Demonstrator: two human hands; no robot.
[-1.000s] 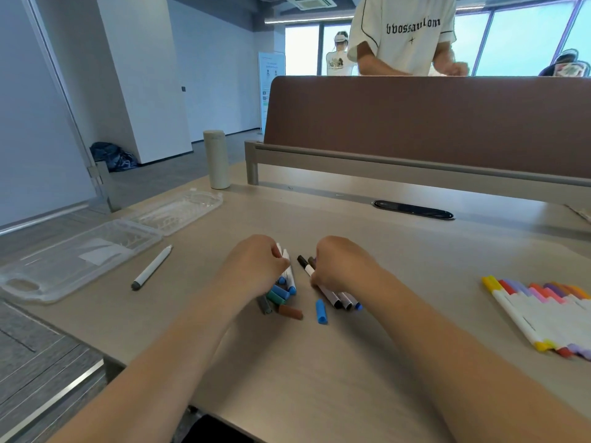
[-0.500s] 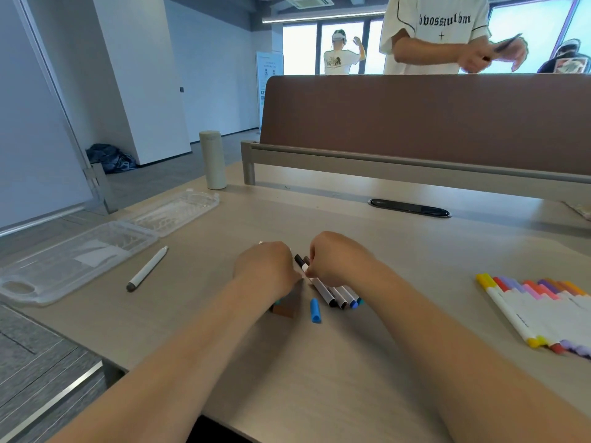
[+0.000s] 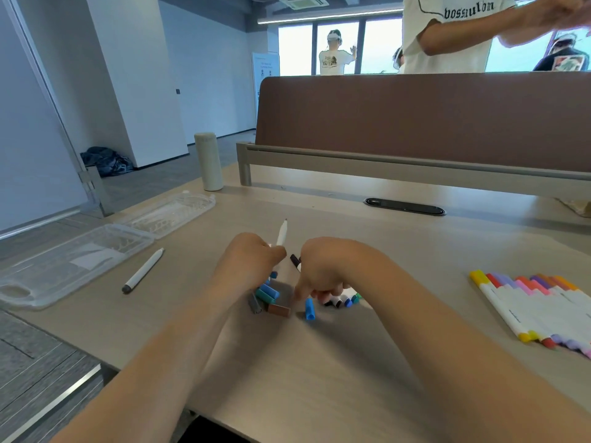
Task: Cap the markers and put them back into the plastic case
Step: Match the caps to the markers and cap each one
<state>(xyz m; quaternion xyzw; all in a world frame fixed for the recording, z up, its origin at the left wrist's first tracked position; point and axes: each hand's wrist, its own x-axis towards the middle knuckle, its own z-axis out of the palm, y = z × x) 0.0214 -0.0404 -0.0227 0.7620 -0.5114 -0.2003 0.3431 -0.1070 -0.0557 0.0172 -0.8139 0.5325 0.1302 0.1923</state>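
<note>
Marker [image 3: 281,233], white, bare tip pointing up, pinched in L hand [image 3: 252,262] above loose caps [image 3: 267,297] on desk [image 3: 319,372]. R hand [image 3: 323,270] curled over marker bunch [image 3: 339,302], grip unclear; blue cap [image 3: 309,310] just beside. Plastic case [image 3: 96,251] open, far left.

Bright daylight from rear windows [image 3: 377,47], soft shadows under forearms, motion blur upper right, wide-angle edge bending

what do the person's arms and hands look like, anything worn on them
The left hand and right hand are bare: no gloves, and no watch, bracelet or ring is visible. No sleeve reaches into view on either side.
</note>
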